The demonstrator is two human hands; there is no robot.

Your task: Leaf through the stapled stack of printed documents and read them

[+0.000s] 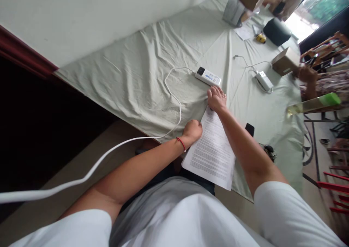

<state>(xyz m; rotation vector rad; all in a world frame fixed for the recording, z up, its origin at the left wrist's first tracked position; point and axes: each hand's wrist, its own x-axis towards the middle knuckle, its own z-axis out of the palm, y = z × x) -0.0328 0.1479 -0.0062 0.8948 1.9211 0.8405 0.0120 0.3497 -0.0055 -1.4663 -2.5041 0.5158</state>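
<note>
A wrinkled pale green cloth-covered table [131,76] ran from mid-left to the upper right of the frame, and a white printed sheet of paper [212,152] lay just below centre, overhanging the table's near edge. The right hand [216,98] pressed flat with spread fingers on the sheet's far end, while the left hand [192,130], curled into a fist, rested at the sheet's left edge. A white rectangular power strip [208,76] lay just above the right hand, its white cable [174,101] looping down toward the lower left.
</note>
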